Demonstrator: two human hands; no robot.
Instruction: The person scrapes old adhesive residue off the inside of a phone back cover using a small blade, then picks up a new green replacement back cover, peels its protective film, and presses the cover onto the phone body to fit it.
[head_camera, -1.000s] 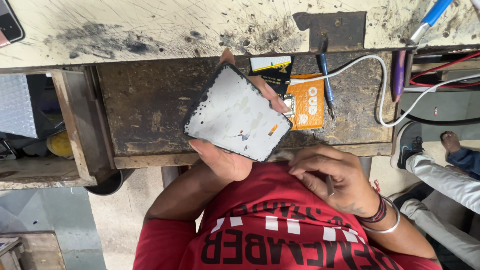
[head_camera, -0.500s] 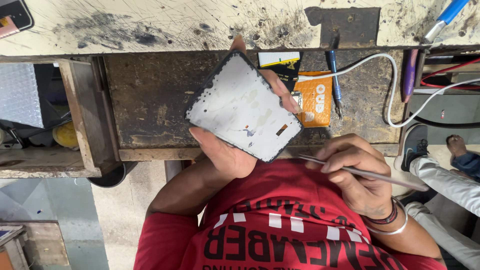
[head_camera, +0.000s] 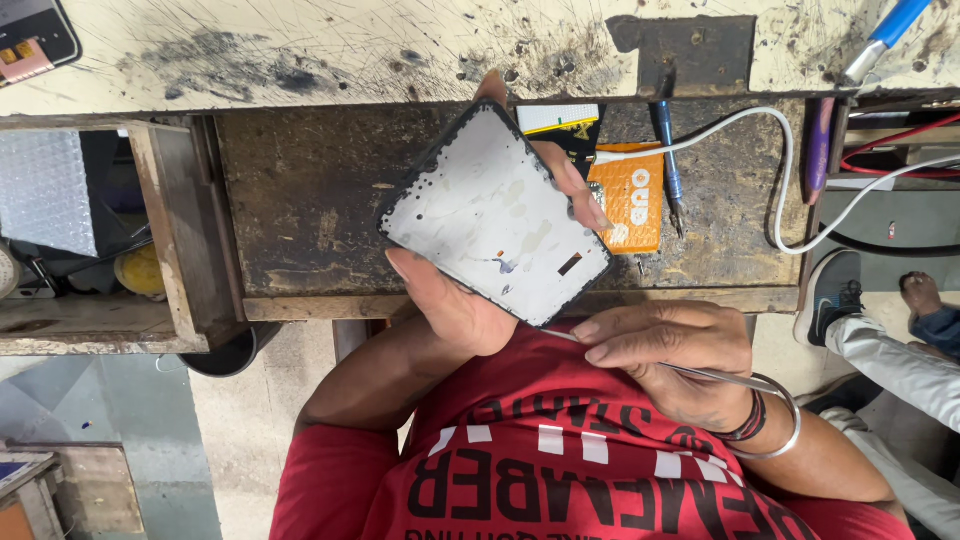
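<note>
Phone frame (head_camera: 495, 215), a flat dark-edged panel with a pale grey inner face dotted along its rim, sits tilted in the left hand (head_camera: 455, 300): the thumb lies along its lower left edge, the palm is under its lower corner, and the fingers (head_camera: 570, 185) wrap over its upper right edge, so this hand is closed around it. Just below the frame's lower corner, the right hand (head_camera: 665, 365) is closed on thin metal tweezers (head_camera: 700, 372), pinched between fingers and thumb; their tip reaches toward the frame's bottom edge, though whether it touches cannot be told. That wrist wears a dark band and a metal bangle (head_camera: 775, 425). Under both hands is the person's red shirt (head_camera: 560, 470) with white lettering. Beyond the held frame is an open, grimy wooden drawer (head_camera: 310, 190) holding an orange packet (head_camera: 630, 195), a blue-handled tool (head_camera: 668, 150) and a white cable (head_camera: 780, 180). Farther past it lies the scratched worktop (head_camera: 300, 50), with a phone (head_camera: 30, 35) at its far left corner. Well off to the right of the tweezer hand, another person's shoe (head_camera: 830, 290) and light trouser leg (head_camera: 900, 365) rest on the floor.
</note>
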